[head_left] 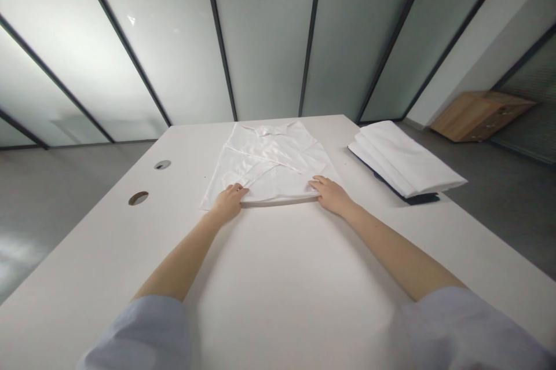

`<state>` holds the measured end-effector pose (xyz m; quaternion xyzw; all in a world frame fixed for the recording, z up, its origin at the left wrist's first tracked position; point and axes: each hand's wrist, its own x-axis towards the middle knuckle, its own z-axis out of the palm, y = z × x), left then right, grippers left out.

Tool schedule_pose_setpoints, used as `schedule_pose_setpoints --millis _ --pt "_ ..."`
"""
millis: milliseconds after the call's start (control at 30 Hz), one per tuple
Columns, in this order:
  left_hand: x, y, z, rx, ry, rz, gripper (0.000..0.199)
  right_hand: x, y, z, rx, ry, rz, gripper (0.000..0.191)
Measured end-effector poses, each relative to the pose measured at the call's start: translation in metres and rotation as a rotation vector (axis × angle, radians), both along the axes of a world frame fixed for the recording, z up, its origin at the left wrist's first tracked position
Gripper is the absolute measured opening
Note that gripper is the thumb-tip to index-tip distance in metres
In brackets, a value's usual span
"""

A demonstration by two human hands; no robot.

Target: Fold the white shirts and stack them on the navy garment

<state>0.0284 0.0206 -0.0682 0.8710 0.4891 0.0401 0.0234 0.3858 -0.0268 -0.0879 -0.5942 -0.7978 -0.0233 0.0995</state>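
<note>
A thin white shirt (273, 158) lies on the white table, its collar at the far end and its sleeves folded across the middle. My left hand (230, 201) grips the left part of the shirt's near edge, thumb under the cloth and fingers on top. Toward the right end of that same edge, my right hand (330, 193) holds the cloth in the same way, fingertips resting on top. The near edge looks slightly raised between both hands.
Folded white cloths (406, 158) lie on a dark item (423, 198) at the table's right edge. Two round holes (138, 198) open in the left of the table (278, 277). A wooden cabinet (473, 115) stands beyond at the right, near frosted glass panels.
</note>
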Motion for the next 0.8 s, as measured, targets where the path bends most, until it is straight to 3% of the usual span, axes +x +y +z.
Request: schedule_pose_setpoints --millis 100,233,433,567,700,800 --pt "-0.026 0.0 0.0 0.044 -0.018 0.025 0.068 0.021 -0.006 -0.005 0.021 0.007 -0.004 0.061" --pt "-0.059 -0.003 -0.001 0.068 -0.001 0.112 0.061 0.045 -0.011 -0.01 0.056 0.019 -0.067 0.061" --pt "-0.075 -0.003 0.008 -0.024 -0.062 0.173 0.059 0.069 -0.019 -0.004 -0.024 0.201 -0.087 0.058" --pt "-0.086 -0.009 0.038 -0.144 -0.141 0.157 0.047 0.076 -0.041 0.021 -0.131 0.349 -0.111 0.049" --pt "-0.107 -0.024 0.078 -0.39 -0.344 0.057 0.029 0.086 -0.07 0.062 -0.275 0.498 -0.101 0.032" --pt "-0.121 -0.034 0.103 -0.471 -0.539 0.094 0.025 0.097 -0.088 0.094 -0.31 0.618 -0.174 0.023"
